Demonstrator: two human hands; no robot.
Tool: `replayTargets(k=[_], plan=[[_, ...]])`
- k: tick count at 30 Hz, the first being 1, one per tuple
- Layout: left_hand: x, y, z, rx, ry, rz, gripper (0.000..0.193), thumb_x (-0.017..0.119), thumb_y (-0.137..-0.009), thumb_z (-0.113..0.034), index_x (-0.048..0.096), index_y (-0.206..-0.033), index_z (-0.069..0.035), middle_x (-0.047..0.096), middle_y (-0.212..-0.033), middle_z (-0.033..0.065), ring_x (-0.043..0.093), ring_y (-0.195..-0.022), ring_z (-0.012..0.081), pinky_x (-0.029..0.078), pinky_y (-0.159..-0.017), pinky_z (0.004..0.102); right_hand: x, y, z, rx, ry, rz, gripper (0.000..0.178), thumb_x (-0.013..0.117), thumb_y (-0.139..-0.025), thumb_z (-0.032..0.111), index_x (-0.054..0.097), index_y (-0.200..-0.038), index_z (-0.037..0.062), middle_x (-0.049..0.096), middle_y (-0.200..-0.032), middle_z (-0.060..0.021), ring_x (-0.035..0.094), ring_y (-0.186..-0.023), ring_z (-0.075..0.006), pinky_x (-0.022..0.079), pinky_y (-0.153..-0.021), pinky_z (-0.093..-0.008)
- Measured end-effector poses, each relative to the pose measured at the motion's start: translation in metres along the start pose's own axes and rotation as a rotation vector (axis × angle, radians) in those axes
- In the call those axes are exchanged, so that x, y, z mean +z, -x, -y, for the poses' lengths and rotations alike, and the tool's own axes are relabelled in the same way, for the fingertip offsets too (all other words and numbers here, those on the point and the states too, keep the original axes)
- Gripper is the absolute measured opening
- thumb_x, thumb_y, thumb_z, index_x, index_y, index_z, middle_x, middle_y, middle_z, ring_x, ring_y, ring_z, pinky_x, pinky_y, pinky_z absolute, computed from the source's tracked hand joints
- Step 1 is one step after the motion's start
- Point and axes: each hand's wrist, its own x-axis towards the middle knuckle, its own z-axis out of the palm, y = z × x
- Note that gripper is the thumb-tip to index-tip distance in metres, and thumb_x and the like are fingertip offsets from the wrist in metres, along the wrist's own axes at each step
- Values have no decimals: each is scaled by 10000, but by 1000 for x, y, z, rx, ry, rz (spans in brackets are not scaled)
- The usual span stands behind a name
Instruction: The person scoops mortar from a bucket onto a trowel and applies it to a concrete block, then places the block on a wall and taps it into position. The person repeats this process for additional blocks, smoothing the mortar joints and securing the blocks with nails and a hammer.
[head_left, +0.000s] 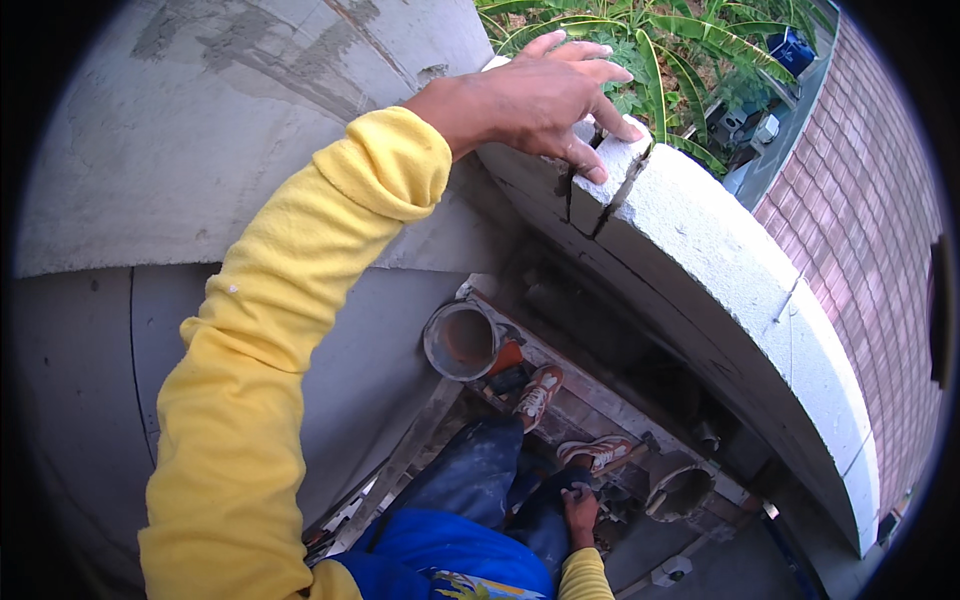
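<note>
My left hand (545, 98), in a yellow sleeve, reaches across to the top of a curved wall of pale lightweight blocks (745, 235). Its thumb and index finger grip a narrow block piece (622, 158), and the other fingers stretch out beyond. Dark gaps run down both sides of that piece. Low in the view, my right hand (580, 512) is beside my knee with its fingers curled. What it holds, if anything, is hard to make out. Close to it, a wooden handle (622, 460) lies across the view near my shoe.
Below stands a round bucket (461, 341) with greyish residue, and another bucket (680, 487) is at the right. My shoes (540, 395) rest on narrow planks. A large grey concrete surface (240, 130) rises at the left. Beyond the wall are a tiled roof (860, 150) and green plants (690, 60).
</note>
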Motion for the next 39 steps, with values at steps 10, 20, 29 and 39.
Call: replayTargets(k=[10, 20, 29, 39], plan=[[1, 0, 3, 5, 24, 20, 618, 820, -815, -640, 748, -1382, -404, 447, -1681, 150, 258, -1628, 398, 137, -1313, 633, 0, -3, 1, 26, 29, 14, 446, 829, -861, 275, 738, -1208, 11, 746, -909, -128, 731, -880, -301, 567, -876, -421], [-16, 3, 4, 46, 194, -62, 432, 735, -1021, -334, 701, -1451, -315, 420, -1695, 152, 322, -1595, 395, 294, -1302, 514, 8, -4, -12, 16, -3, -25, 446, 822, -858, 279, 740, -1199, 4, 764, -915, -144, 756, -903, -308, 573, -898, -424], [-20, 13, -38, 23, 27, -98, 402, 688, -977, -32, 771, -1328, -209, 468, -1669, 121, 365, -1582, 357, 267, -1317, 526, -5, -6, -17, 31, 3, -14, 441, 798, -905, 308, 737, -1218, 4, 775, -980, -189, 756, -966, -366, 577, -902, -469], [27, 118, -166, -151, 353, -381, 295, 774, -910, -44, 756, -1203, -63, 735, -1250, 127, 683, -1205, 330, 498, -1123, 537, -2, -6, -7, -27, -38, -107, 304, 743, -927, 219, 758, -1141, 3, 784, -934, -187, 769, -920, -363, 583, -891, -438]])
